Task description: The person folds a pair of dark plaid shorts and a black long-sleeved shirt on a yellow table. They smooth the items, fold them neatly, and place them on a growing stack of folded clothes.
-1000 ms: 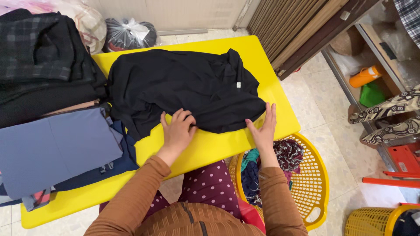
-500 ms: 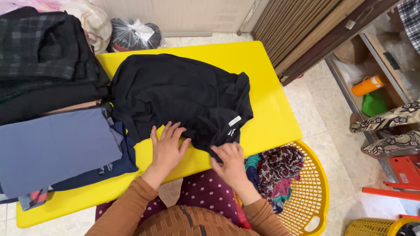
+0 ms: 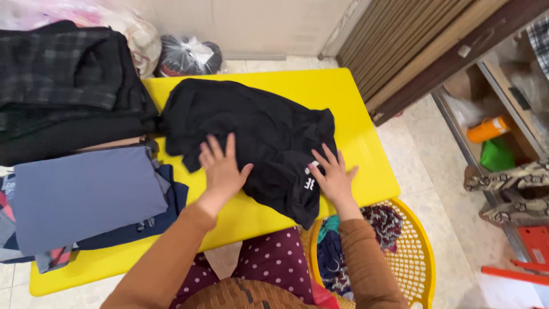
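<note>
Your left hand [image 3: 222, 166] and right hand [image 3: 331, 177] lie flat with fingers spread, pressing the black garment [image 3: 251, 137], grasping nothing. The garment sits partly folded mid yellow surface [image 3: 354, 137]; folded blue cloth [image 3: 86, 194] lies left, yellow basket [image 3: 412, 257] below right

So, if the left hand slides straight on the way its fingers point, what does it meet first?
The left hand lies flat on the black fabric garment. Straight ahead is more of that garment, then probably bare yellow plastic table.

Home laundry spot; folded clothes [image 3: 80, 194] on yellow table [image 3: 320, 91]; laundry basket [image 3: 406, 257], tiled floor [image 3: 417, 154].
</note>
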